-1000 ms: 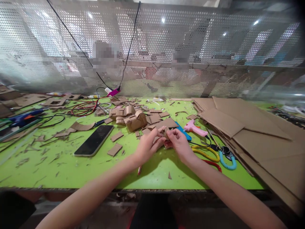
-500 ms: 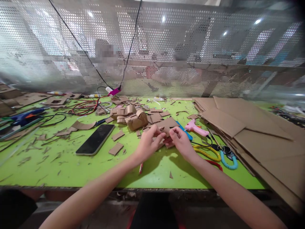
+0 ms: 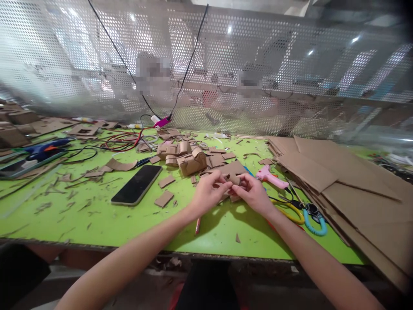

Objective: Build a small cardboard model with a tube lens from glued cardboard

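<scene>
Between the fingertips of both hands is a small curled cardboard piece (image 3: 232, 179), partly covered by fingers. My left hand (image 3: 211, 190) pinches its left side. My right hand (image 3: 253, 192) is closed on the right side, thumb in front. Flat cardboard scraps (image 3: 237, 167) lie just behind and beneath the hands. A red pencil-like stick (image 3: 197, 225) lies below my left wrist, partly hidden. Beyond my left hand stands a cardboard model (image 3: 192, 163) with rounded parts. To the right of my right hand rests a pink glue gun (image 3: 272, 176).
A black phone (image 3: 137, 185) lies left of the hands. Scissors with turquoise (image 3: 315, 226) and yellow (image 3: 292, 214) handles lie right. Stacked cardboard sheets (image 3: 364, 202) fill the table's right side. A blue glue gun (image 3: 47, 147) and cables are at left, and a perforated screen (image 3: 193, 103) stands behind.
The curled cardboard piece now shows between my fingertips, where it was mostly hidden before. The view has shifted slightly, so the table's things appear further right.
</scene>
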Demonstrator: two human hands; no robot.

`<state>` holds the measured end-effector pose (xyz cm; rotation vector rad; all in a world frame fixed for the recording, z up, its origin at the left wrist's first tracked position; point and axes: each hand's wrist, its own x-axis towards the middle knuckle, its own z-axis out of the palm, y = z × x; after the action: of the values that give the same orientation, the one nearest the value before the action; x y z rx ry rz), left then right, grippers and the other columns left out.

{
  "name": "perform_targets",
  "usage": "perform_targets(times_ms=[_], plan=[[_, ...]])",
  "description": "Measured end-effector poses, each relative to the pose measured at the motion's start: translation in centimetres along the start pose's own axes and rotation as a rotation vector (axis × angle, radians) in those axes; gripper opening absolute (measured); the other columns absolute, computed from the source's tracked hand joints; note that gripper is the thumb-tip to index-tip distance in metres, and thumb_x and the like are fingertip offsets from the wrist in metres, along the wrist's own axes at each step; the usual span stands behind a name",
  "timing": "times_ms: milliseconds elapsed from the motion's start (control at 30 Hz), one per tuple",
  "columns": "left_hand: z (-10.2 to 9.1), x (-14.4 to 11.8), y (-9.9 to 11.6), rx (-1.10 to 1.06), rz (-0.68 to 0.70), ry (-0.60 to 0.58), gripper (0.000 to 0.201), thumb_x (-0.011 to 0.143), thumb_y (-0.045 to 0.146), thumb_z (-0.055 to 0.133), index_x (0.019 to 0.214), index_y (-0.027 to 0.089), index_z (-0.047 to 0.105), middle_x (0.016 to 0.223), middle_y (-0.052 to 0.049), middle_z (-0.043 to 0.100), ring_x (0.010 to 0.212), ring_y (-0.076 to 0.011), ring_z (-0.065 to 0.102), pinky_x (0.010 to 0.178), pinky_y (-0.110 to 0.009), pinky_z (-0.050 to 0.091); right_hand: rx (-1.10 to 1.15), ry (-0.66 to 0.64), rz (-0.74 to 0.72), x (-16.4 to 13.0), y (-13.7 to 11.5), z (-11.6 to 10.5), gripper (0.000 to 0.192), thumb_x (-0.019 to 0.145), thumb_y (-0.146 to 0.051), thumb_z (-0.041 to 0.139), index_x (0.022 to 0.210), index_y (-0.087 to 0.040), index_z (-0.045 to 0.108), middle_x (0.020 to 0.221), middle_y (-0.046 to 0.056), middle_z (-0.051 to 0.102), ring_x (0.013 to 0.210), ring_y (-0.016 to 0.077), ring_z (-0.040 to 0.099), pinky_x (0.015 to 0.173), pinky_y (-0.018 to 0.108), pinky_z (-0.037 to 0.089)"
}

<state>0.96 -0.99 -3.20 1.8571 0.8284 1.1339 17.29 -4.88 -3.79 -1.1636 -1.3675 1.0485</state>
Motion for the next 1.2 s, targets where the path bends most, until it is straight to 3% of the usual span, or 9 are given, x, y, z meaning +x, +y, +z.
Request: perform_targets(times_ms=[200,367,533,733,1000,1200], plan=[[-0.4,0.2,0.0,0.070,-0.010,-0.036,0.020,0.078,0.033,0.061,0.066,0.018,0.054,0.067,0.001,0.062,0.068,-0.0156,0.060,0.065,-0.026,0.048,-0.047,0.046,0.031,0.2,0.0,0.0,0.030,0.069,-0.044,0.071,0.080,-0.021,0.054,0.063,-0.004,0.063,0.058,0.0169,0.067,0.055,0.031,0.057],[-0.9,0.7,0.1,0.082,0.032,-0.005,0.025,0.090,0.034,0.044,0.083,0.019,0.063,0.104,-0.008,0.070,0.098,-0.0214,0.063,0.084,-0.033,0.048,0.036,0.095,0.109,0.2,-0.3,0.3,0.037,0.062,-0.048,0.074,0.071,-0.022,0.049,0.060,-0.003,0.067,0.052,0.0172,0.066,0.050,0.031,0.056],[-1.6,1.2,-0.3,0.111,0.000,0.125,0.026,0.090,0.031,0.043,0.083,0.017,0.064,0.088,-0.006,0.071,0.085,-0.0188,0.065,0.075,-0.030,0.050,0.088,0.094,0.145,0.2,-0.1,0.3,0.038,0.061,-0.050,0.073,0.072,-0.021,0.050,0.061,-0.002,0.068,0.050,0.0164,0.066,0.049,0.029,0.056],[-1.9,1.3,-0.4,-0.023,-0.064,0.097,0.020,0.076,0.035,0.066,0.071,0.015,0.067,0.080,-0.006,0.072,0.079,-0.0193,0.066,0.073,-0.032,0.052,0.186,0.117,0.240,0.4,0.0,0.3,0.036,0.061,-0.047,0.074,0.068,-0.019,0.052,0.058,-0.001,0.067,0.049,0.0137,0.065,0.051,0.026,0.056],[-1.9,1.4,-0.7,-0.109,-0.036,-0.132,0.019,0.071,0.036,0.072,0.073,0.017,0.074,0.112,-0.012,0.065,0.104,-0.0260,0.061,0.085,-0.038,0.054,0.119,0.064,0.246,0.1,0.3,0.3,0.037,0.064,-0.046,0.073,0.069,-0.019,0.050,0.060,0.000,0.069,0.052,0.0141,0.067,0.051,0.024,0.054],[-2.1,1.4,-0.8,-0.048,-0.001,-0.145,0.012,0.071,0.031,0.073,0.070,0.019,0.073,0.114,-0.010,0.065,0.106,-0.0265,0.060,0.093,-0.043,0.050,0.066,0.057,0.237,-0.1,-0.2,0.3,0.042,0.056,-0.048,0.078,0.068,-0.019,0.048,0.058,-0.001,0.068,0.052,0.0144,0.067,0.052,0.025,0.054]])
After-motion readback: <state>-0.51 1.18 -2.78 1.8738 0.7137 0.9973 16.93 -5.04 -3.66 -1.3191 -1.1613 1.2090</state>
